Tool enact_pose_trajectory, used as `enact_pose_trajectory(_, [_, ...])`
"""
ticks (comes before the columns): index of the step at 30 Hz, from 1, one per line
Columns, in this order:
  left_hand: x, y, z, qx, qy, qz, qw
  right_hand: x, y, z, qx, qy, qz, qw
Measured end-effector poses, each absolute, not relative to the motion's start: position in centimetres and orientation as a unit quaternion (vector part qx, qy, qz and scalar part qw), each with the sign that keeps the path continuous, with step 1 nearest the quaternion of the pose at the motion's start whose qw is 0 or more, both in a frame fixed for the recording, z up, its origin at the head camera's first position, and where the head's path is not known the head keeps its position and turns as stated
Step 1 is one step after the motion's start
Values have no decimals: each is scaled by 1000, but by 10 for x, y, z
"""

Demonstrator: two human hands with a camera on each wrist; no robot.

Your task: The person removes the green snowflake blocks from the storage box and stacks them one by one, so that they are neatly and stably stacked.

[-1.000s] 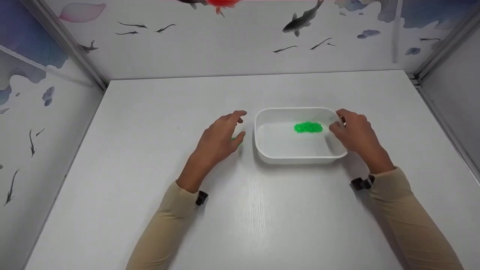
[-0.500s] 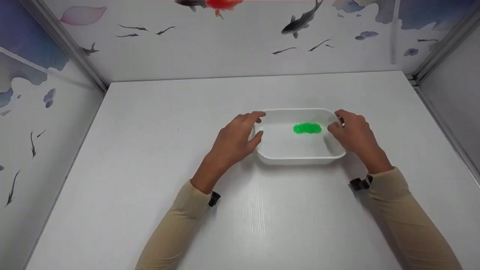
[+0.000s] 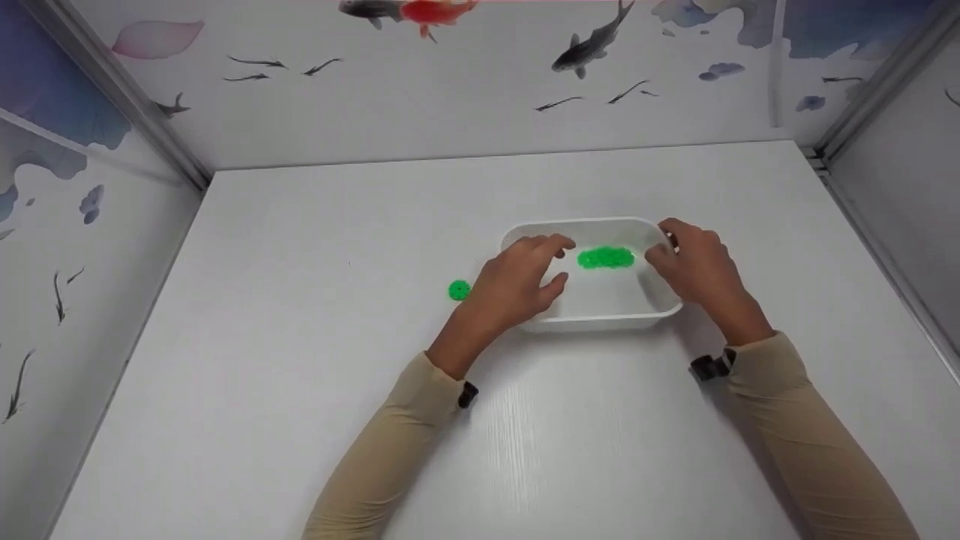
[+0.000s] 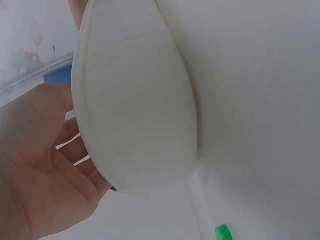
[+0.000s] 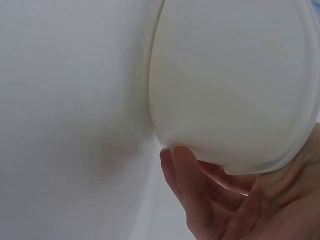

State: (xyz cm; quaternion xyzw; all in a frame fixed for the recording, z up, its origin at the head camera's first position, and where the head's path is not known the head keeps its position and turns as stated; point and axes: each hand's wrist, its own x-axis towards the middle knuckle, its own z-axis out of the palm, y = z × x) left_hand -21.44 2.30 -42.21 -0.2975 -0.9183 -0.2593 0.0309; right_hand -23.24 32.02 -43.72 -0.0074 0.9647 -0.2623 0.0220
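White tabletop (image 3: 300, 375) bears the container (image 3: 600, 324) of green pieces (image 3: 606, 258), green disc (image 3: 459, 290) to its left; I see right hand (image 3: 697, 264) gripping its right end, left hand (image 3: 517, 281) loosely spread above (snagging it could cause spills).

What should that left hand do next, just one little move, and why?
I'd probably ease the left hand down toward the green pieces. Its thumb and forefinger stand apart over the white tub, just short of the pieces, with nothing visible between them. The right hand grips the tub's right end, which should steady it.
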Motion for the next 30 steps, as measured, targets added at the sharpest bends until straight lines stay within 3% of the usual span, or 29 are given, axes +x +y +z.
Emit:
enact_pose_trajectory(22, [-225,64,-429,-297,-928,-224,-30,-232,313,-435,24,965,-258,34])
enact_pose_trajectory(30, [-231,77,-429,-287,-939,-179,-52,-233,315,-438,20,967,-253,15])
